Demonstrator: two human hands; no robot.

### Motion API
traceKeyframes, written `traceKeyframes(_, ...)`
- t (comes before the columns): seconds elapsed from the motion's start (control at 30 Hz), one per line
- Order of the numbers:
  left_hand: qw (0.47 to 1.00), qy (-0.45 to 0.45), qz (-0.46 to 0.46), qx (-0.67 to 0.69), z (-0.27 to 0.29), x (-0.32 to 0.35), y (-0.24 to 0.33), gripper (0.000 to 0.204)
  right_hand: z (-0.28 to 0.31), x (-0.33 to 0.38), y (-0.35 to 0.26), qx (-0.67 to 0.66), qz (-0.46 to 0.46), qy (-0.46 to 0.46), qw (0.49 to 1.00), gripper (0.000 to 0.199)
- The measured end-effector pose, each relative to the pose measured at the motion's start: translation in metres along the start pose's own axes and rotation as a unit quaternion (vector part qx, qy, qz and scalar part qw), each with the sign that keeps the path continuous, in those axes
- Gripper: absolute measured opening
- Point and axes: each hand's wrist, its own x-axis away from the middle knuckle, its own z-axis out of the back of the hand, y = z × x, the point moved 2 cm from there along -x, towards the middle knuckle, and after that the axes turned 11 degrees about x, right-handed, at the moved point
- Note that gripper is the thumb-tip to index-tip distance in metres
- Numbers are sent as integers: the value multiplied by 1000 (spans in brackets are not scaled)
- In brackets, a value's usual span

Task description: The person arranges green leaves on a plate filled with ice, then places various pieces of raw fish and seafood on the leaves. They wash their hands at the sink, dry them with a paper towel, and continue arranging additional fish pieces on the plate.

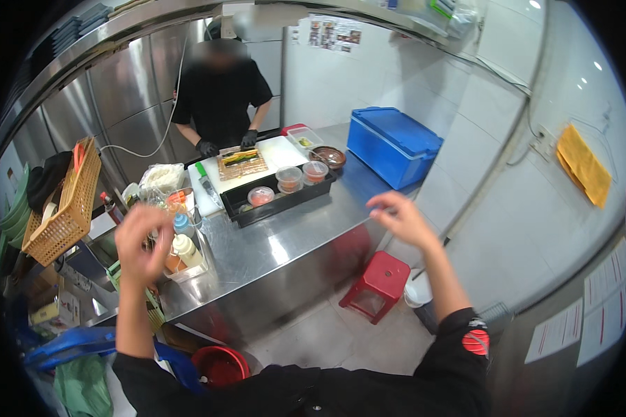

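Note:
Both my hands are raised in the air, apart from each other, with nothing seen in either. My left hand [143, 242] is open, its fingers loosely bent, and it partly hides a container of squeeze bottles [186, 249] behind it. My right hand [400, 218] is also open, fingers reaching left, in front of the counter's right end and above a red stool [377, 283]. Across the steel counter [271, 243], a person in black gloves [249, 139] handles a bamboo mat [242, 165] with a filled roll laid out on it, on a white cutting board [282, 154].
A black tray [247, 217] with lidded tubs sits on the counter, near a green-handled knife [207, 182]. At the back right stands a blue lidded box [393, 144]. A wicker basket [62, 208] is on the left. Below are a red bucket [240, 367] and a white bucket [417, 288].

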Motion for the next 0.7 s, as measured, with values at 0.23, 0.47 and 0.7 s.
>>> traceKeyframes(0.23,991,-76,7,-110,-46,-158,-89,13,121,-155,-73,214,259,107,936,19)
traceKeyframes(0.47,940,24,-172,-292,-105,-241,-147,21,189,-302,-95,312,353,249,846,24)
traceKeyframes(0.7,843,204,-127,-482,-70,-357,-227,44,250,-508,-120,321,322,375,808,32)
